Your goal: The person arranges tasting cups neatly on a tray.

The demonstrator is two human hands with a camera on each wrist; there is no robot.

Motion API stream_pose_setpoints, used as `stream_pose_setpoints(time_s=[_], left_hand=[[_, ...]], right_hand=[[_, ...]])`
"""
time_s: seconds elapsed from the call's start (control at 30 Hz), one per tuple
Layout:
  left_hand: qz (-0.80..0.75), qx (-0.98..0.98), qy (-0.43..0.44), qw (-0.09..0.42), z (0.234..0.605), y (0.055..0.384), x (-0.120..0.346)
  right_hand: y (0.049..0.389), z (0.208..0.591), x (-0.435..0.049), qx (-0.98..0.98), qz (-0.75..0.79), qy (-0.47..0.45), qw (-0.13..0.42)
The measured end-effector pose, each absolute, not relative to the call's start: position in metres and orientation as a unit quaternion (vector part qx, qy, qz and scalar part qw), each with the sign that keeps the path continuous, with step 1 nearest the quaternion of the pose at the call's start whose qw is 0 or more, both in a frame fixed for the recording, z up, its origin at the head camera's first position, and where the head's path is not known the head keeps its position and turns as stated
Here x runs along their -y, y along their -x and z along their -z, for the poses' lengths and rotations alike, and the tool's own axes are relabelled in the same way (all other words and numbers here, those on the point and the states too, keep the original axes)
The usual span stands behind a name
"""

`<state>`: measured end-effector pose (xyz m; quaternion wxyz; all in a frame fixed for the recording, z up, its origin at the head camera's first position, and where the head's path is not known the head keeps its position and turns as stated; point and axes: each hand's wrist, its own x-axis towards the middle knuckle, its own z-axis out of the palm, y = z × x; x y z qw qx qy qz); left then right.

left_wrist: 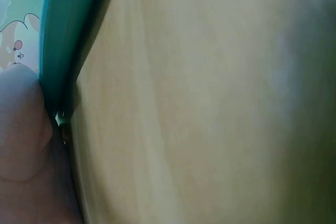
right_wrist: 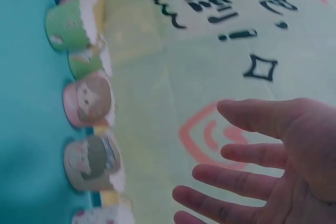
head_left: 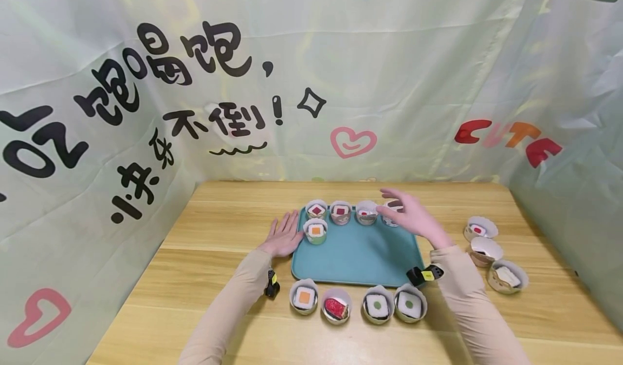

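A teal tray (head_left: 350, 259) lies on the table. Along its far edge stands a row of paper cups holding toy sushi, among them one with a red diamond (head_left: 316, 210). Nearer, at the tray's left side, sits a cup with an orange-centred piece (head_left: 316, 232). My left hand (head_left: 282, 240) rests flat on the table, its thumb against the tray's left rim (left_wrist: 73, 30). Fingers spread, my right hand (head_left: 413, 214) hovers at the far right corner, partly hiding the last cup (head_left: 391, 220). In the right wrist view, the right hand (right_wrist: 268, 174) holds nothing, apart from the cups.
In front of the tray stand several more cups: one orange-centred (head_left: 304, 297), one red (head_left: 336, 306), two green-dotted (head_left: 377, 304). To the right are three cups, the nearest with a white-topped piece (head_left: 507, 276). Printed fabric (head_left: 413, 84) encloses the table's back and sides.
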<state>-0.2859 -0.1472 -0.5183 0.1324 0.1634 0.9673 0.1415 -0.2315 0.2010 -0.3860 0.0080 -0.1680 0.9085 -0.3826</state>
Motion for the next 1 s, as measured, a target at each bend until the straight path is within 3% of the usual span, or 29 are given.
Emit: stream_pose_setpoints(time_s=[0.63, 1.0], left_hand=[[-0.133, -0.968, -0.162, 0.139, 0.521, 0.291, 0.149], [-0.142, -0.967, -0.164, 0.135, 0.522, 0.288, 0.149]], right_hand=[[0.236, 0.397, -0.293, -0.953, 0.303, 0.0, -0.029], [0.232, 0.409, -0.318, -0.958, 0.256, -0.131, -0.01]])
